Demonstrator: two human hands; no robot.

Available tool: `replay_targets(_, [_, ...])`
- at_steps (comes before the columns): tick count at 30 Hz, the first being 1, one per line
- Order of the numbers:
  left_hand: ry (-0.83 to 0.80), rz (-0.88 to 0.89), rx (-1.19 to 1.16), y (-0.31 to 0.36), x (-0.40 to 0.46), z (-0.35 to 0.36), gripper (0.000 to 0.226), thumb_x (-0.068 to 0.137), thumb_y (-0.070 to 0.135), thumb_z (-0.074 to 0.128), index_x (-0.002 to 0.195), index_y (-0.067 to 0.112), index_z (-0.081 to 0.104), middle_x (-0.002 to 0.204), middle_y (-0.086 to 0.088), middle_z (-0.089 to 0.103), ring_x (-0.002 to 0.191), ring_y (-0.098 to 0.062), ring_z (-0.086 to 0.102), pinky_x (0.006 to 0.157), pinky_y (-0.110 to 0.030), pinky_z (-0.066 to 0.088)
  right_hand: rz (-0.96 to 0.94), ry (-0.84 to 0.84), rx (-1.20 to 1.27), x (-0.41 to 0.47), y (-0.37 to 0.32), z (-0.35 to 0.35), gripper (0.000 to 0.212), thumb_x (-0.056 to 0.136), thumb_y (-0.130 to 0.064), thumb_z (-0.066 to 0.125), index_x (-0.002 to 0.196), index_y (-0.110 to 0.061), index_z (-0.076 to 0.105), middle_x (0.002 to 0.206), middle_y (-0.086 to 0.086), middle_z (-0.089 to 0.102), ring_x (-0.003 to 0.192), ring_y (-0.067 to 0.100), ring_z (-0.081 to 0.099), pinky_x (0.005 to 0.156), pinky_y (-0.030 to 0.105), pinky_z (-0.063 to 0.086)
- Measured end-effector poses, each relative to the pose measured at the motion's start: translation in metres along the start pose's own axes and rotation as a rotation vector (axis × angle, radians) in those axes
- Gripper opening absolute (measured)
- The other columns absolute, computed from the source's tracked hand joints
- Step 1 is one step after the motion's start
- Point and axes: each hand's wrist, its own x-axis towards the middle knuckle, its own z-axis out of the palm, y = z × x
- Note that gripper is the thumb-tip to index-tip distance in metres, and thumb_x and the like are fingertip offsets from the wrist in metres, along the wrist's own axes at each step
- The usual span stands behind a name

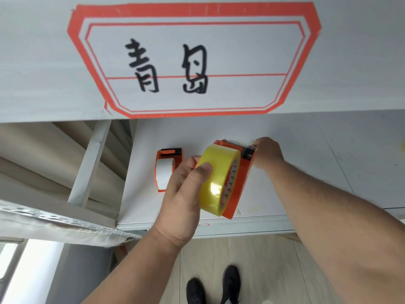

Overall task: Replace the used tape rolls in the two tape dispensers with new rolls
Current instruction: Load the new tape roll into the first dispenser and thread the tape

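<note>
Two orange plastic tape dispensers sit on the white shelf surface. The nearer orange dispenser carries a thick roll of glossy yellow tape and is lifted at an angle above the shelf's front edge. The left hand grasps the yellow roll, thumb curled over its outer face and fingers behind it. The right hand closes on the dispenser's far end beside its black roller; how its fingers lie there is hidden. The second, smaller orange dispenser lies on the shelf just left of the left hand, holding a white tape roll. Above hangs a white panel with an orange-bordered label bearing black handwritten characters. Below, black shoes stand on a pale wooden floor
</note>
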Motion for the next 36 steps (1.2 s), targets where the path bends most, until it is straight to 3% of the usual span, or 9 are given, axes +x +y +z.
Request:
replay_targets(3, [0.066, 0.024, -0.049, 0.005, 0.010, 0.000, 0.034, 0.072, 0.040, 0.066, 0.097, 0.019, 0.070, 0.091, -0.006, 0.064, 0.091, -0.026, 0.059, 0.084, -0.046, 0.043, -0.072, -0.081, -0.061, -0.022, 0.004, 0.028, 0.027, 0.100, -0.018, 0.048, 0.094, -0.005, 0.072, 0.097, 0.012, 0.073, 0.096, 0.032, 0.070, 0.074, 0.029, 0.047])
replay_targets(8, [0.114, 0.008, -0.072, 0.006, 0.024, -0.003, 0.035, 0.075, 0.037, 0.064, 0.101, 0.014, 0.065, 0.094, -0.010, 0.062, 0.091, -0.027, 0.060, 0.082, -0.047, 0.044, -0.047, -0.216, 0.026, -0.067, 0.008, 0.063, 0.028, 0.101, -0.027, 0.053, 0.095, -0.006, 0.072, 0.101, 0.013, 0.076, 0.099, 0.033, 0.072, 0.076, 0.028, 0.048])
replay_targets(12, [0.121, -0.003, -0.044, -0.004, 0.030, -0.009, 0.022, 0.083, 0.032, 0.059, 0.098, 0.020, 0.069, 0.089, 0.000, 0.068, 0.089, -0.022, 0.062, 0.082, -0.046, 0.046, -0.041, -0.325, 0.113, -0.097, 0.005, 0.072, 0.037, 0.100, -0.031, 0.050, 0.071, -0.010, 0.061, 0.080, 0.014, 0.074, 0.080, 0.032, 0.077, 0.077, 0.040, 0.063])
replay_targets(16, [0.068, 0.003, -0.021, -0.013, 0.033, -0.009, 0.019, 0.084, 0.023, 0.058, 0.100, 0.015, 0.066, 0.078, 0.008, 0.072, 0.075, -0.013, 0.069, 0.074, -0.036, 0.051, -0.002, -0.438, 0.255, -0.134, -0.008, 0.076, 0.037, 0.099, -0.032, 0.053, 0.086, -0.002, 0.071, 0.081, 0.020, 0.076, 0.058, 0.021, 0.077, 0.068, 0.039, 0.065])
replay_targets(22, [0.074, -0.021, 0.067, -0.031, 0.039, -0.022, 0.014, 0.082, 0.023, 0.054, 0.091, 0.026, 0.064, 0.074, 0.013, 0.068, 0.071, -0.008, 0.066, 0.073, -0.035, 0.048, 0.043, -0.567, 0.569, -0.170, -0.019, 0.062, 0.027, 0.100, -0.023, 0.060, 0.091, 0.000, 0.071, 0.070, 0.006, 0.068, 0.053, 0.015, 0.066, 0.055, 0.031, 0.056])
replay_targets(25, [0.071, -0.034, 0.100, -0.039, 0.040, -0.022, 0.023, 0.081, 0.024, 0.054, 0.102, 0.020, 0.063, 0.077, 0.012, 0.071, 0.074, -0.008, 0.067, 0.074, -0.033, 0.051, 0.064, -0.611, 0.727, -0.172, -0.018, 0.055, 0.023, 0.103, -0.021, 0.061, 0.093, -0.004, 0.072, 0.072, 0.004, 0.069, 0.060, 0.017, 0.066, 0.058, 0.030, 0.056])
replay_targets(30, [0.096, -0.042, 0.121, -0.052, 0.043, -0.021, 0.017, 0.082, 0.024, 0.056, 0.097, 0.023, 0.062, 0.076, 0.018, 0.066, 0.080, -0.011, 0.061, 0.080, -0.039, 0.047, 0.096, -0.693, 0.884, -0.168, -0.015, 0.052, 0.025, 0.109, -0.015, 0.051, 0.094, -0.005, 0.068, 0.080, 0.011, 0.065, 0.062, 0.017, 0.064, 0.062, 0.034, 0.058])
replay_targets(33, [0.075, -0.046, 0.105, -0.056, 0.044, -0.021, 0.017, 0.082, 0.026, 0.059, 0.098, 0.027, 0.064, 0.085, 0.009, 0.067, 0.091, -0.021, 0.059, 0.085, -0.046, 0.046, 0.108, -0.691, 0.933, -0.165, -0.016, 0.053, 0.024, 0.109, -0.011, 0.049, 0.096, -0.003, 0.067, 0.082, 0.010, 0.062, 0.062, 0.016, 0.064, 0.065, 0.035, 0.061])
replay_targets(36, [0.055, -0.045, 0.120, -0.060, 0.044, -0.022, 0.025, 0.082, 0.024, 0.058, 0.106, 0.021, 0.062, 0.087, 0.006, 0.066, 0.091, -0.021, 0.059, 0.084, -0.042, 0.047, 0.129, -0.642, 0.986, -0.159, -0.016, 0.055, 0.021, 0.107, -0.011, 0.054, 0.102, 0.000, 0.070, 0.083, 0.010, 0.063, 0.064, 0.016, 0.064, 0.072, 0.037, 0.062])
